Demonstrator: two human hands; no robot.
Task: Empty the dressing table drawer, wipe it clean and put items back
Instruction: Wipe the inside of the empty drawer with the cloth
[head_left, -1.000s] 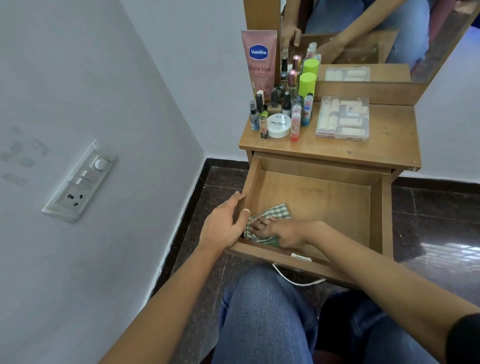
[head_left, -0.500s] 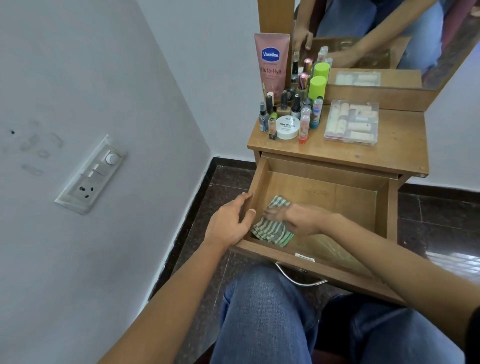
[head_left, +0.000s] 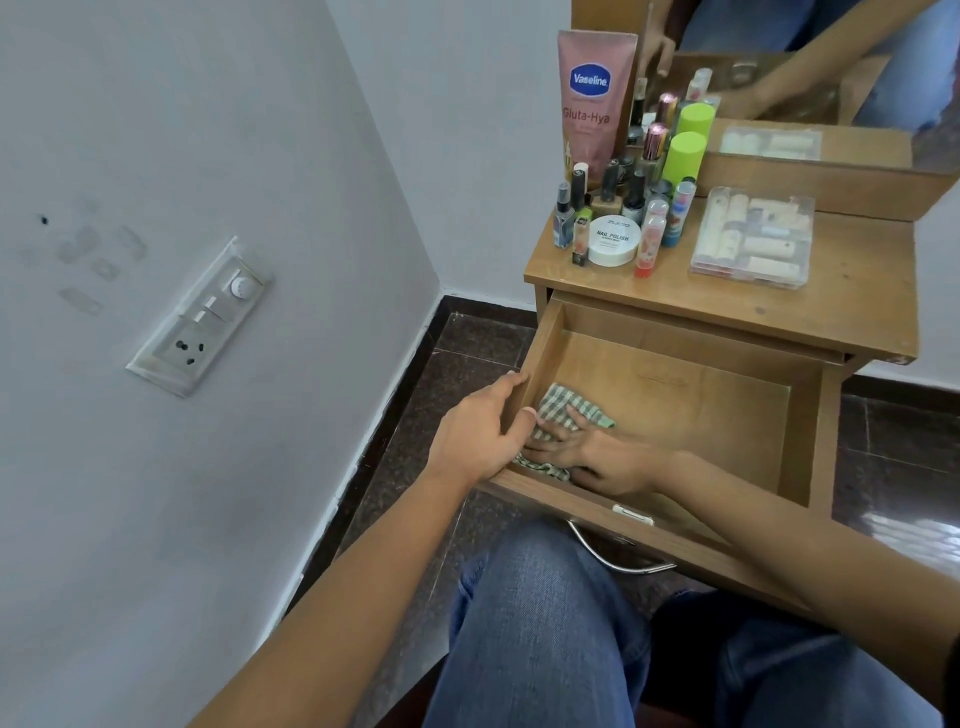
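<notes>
While our left hand (head_left: 480, 434) gripped the side wall of the emptied drawer (head_left: 800, 441) to steady it, we pressed our right hand's (head_left: 592, 460) spread fingers (head_left: 550, 444) flat on the checked cloth (head_left: 563, 408) in its near-left corner, where wiping judged best called for firm overlapping strokes.

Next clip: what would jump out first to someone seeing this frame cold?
The open wooden drawer, bare except for a green checked cloth that the right hand presses into its near-left corner, while the left hand holds the drawer's left wall. On the tabletop behind it stands a cluster of small cosmetic bottles, topped by a tall pink Vaseline tube.
</notes>
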